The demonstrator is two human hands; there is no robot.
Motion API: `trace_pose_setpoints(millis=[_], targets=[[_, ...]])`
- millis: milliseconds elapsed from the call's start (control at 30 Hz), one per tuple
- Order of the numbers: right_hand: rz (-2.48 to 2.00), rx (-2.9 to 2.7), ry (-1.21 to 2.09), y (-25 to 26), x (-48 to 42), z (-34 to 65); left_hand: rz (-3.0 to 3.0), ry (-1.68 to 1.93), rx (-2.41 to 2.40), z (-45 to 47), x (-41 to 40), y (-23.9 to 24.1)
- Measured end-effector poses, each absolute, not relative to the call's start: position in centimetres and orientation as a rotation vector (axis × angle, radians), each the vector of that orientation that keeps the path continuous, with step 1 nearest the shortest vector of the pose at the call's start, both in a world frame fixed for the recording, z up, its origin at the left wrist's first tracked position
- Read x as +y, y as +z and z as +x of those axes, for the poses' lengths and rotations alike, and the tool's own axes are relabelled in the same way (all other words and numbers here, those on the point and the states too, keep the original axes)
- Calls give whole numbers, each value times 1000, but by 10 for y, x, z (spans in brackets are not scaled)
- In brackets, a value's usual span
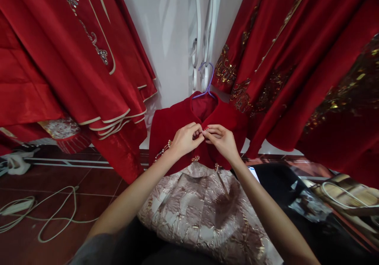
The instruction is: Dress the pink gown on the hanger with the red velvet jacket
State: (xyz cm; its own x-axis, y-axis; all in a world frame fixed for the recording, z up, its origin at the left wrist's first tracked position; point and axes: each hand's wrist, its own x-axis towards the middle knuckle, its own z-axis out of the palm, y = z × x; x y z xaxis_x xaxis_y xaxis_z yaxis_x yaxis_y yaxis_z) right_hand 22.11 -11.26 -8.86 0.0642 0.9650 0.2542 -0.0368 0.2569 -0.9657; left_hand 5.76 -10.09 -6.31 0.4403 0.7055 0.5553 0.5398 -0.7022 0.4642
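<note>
A red jacket (168,127) with a collar hangs in front of me on a purple hanger (209,85). My left hand (187,139) and my right hand (222,139) meet at its front opening just below the collar. Both sets of fingers are closed in a pinch on the front edge there; any small fastener between them is hidden. Below my hands, a gold beaded fastener (195,158) and a second ornament (217,166) show on the jacket. Beaded trim runs along its left side. Under it spreads a pale pink and gold brocade skirt (189,206).
Red garments with silver beading (97,52) hang at left, and red ones with gold sequins (226,66) at right. A white cable (74,202) and white shoes (17,164) lie at lower left. A black item (275,182) with clear plastic (310,206) is at right.
</note>
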Motion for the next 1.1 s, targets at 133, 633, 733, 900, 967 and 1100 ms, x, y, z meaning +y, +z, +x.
trace_pose_setpoints(millis=[133,633,733,900,967,1100], targets=[[-998,-1285,978,-87,-114,223,2521,1097,1016,55,-102,-59],[-897,-1474,812,-94,-110,222,2606,998,1213,60,-110,-55],[-865,-1477,774,-112,-123,213,2125,1215,1135,65,-116,-78],[-996,-1552,715,-134,-145,216,1551,1265,969,71,-117,-108],[-1019,-1526,740,-134,-150,226,1453,1205,979,72,-115,-111],[-957,-1452,848,-121,-157,244,1290,1063,904,75,-120,-108]])
